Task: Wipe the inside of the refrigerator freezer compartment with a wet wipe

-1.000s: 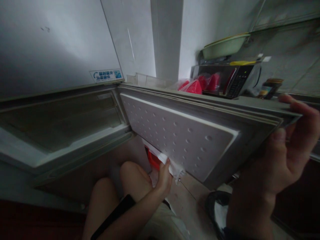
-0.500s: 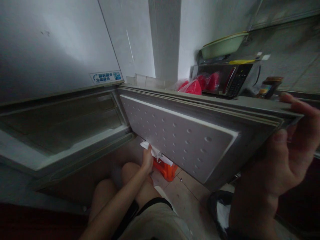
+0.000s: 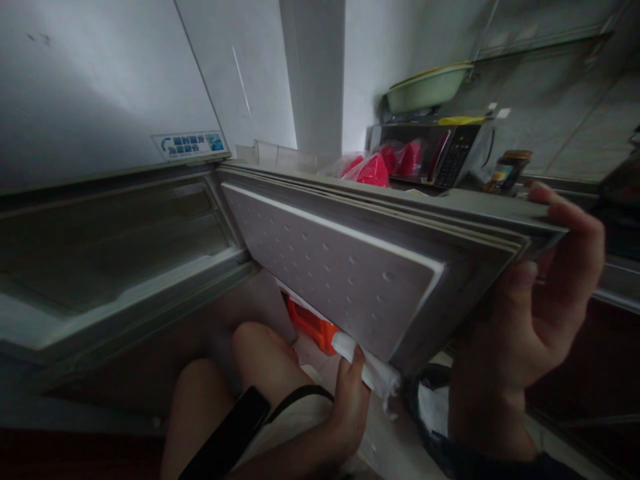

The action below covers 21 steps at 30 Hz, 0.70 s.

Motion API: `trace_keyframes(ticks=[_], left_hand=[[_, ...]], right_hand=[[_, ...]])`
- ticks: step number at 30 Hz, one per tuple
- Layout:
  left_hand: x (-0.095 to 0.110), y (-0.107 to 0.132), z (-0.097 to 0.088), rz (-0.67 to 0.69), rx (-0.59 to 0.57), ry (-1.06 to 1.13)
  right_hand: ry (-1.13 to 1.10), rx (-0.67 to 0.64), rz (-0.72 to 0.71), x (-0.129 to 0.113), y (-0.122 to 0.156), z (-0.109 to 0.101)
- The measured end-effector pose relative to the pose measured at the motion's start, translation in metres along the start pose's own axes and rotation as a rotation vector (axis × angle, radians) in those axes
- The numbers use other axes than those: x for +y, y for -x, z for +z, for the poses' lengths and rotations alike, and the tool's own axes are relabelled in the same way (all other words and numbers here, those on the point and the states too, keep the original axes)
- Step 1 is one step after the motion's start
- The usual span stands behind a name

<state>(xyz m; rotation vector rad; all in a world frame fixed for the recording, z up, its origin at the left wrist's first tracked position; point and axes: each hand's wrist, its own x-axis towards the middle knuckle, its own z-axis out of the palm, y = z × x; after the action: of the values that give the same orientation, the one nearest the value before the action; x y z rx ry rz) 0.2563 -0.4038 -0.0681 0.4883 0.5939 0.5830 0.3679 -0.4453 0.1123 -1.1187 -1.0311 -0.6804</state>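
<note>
My right hand [image 3: 545,313] grips the outer corner of an opened fridge door [image 3: 440,320], thumb on the inner side and fingers curled over the far edge. The door's dimpled white inner panel [image 3: 330,260] faces me. Below the door's lower edge, my left hand [image 3: 350,393] is closed on a crumpled white tissue [image 3: 375,373], which trails to the right beside the panel's bottom. At left, the open fridge compartment [image 3: 115,247] is dim inside. I cannot tell whether the tissue touches the door.
An orange plastic stool [image 3: 313,327] stands behind the door. A bin with a black liner [image 3: 425,427] sits low at right. Beyond the door are a microwave [image 3: 445,153], pink items in clear plastic [image 3: 373,170], a green basin [image 3: 427,90] and a jar [image 3: 507,170]. My knees [image 3: 260,353] are close to the fridge.
My left hand has moved right and nearer to me with the tissue, along the door's lower edge. My right hand keeps its grip on the door. The view has shifted slightly right.
</note>
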Motion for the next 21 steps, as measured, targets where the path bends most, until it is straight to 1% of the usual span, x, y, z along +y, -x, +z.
trace_keyframes(ticks=[3,5,7,9,12,14,16,18,19,21], left_hand=[[0.003,0.009,0.007,-0.044,-0.050,0.060],[0.006,0.009,0.006,-0.047,-0.048,0.058],[0.010,0.003,0.003,-0.019,-0.026,0.037],[0.017,-0.009,-0.003,0.036,0.000,0.017],[0.037,-0.037,-0.015,0.140,0.053,0.007],[0.056,-0.059,-0.022,0.225,0.106,0.002],[0.074,-0.076,-0.027,0.271,0.161,-0.016],[0.087,-0.083,-0.031,0.261,0.182,-0.046],[0.091,-0.083,-0.033,0.247,0.181,-0.066],[0.094,-0.074,-0.037,0.250,0.189,-0.123]], right_hand=[[-0.020,0.009,0.063,-0.007,0.001,0.002],[-0.028,0.015,0.098,-0.010,0.002,0.003],[-0.037,0.018,0.099,-0.011,0.002,0.003],[-0.051,0.021,0.096,-0.010,0.002,0.002],[-0.071,0.026,0.094,-0.007,0.002,0.001],[-0.074,0.019,0.090,-0.007,0.002,0.001],[-0.080,0.015,0.090,-0.007,0.002,0.001],[-0.097,0.011,0.091,-0.007,0.002,0.001],[-0.107,0.008,0.091,-0.007,0.002,0.000],[-0.120,0.002,0.088,-0.007,0.003,0.000]])
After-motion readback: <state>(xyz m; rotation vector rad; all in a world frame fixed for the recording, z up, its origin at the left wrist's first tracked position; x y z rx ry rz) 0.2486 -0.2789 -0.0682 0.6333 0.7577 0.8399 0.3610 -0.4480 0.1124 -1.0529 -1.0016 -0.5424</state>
